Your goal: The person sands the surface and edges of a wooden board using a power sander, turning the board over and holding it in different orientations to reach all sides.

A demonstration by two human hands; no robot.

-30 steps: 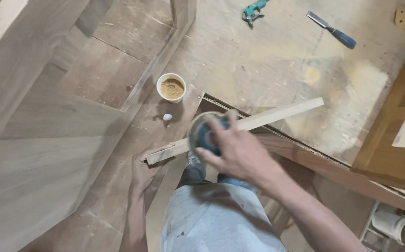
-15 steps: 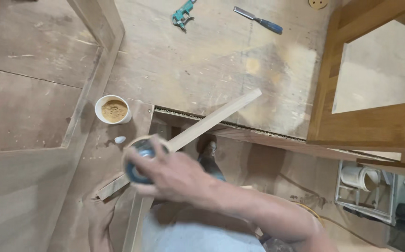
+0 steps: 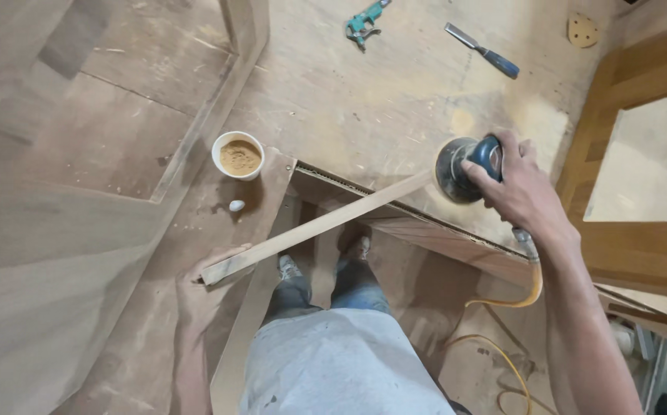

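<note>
The right hand (image 3: 522, 188) has its fingers wrapped around a round sander (image 3: 464, 167) at the far end of a long wooden strip (image 3: 322, 224). The left hand (image 3: 202, 296) grips the strip's near end on the table (image 3: 395, 100), near a cup of sawdust (image 3: 239, 155).

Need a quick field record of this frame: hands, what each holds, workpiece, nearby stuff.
left hand: grips near end of long pale wooden strip
right hand: holds round blue-bodied disc sander, at strip's far end
hose: yellow air hose runs from sander down to floor
strip: lies diagonally across corner gap of dusty plywood workbench
nearby: white cup of brown sawdust; small white pebble-like lump; blue-handled chisel; teal hand tool; tan sanding disc
</note>
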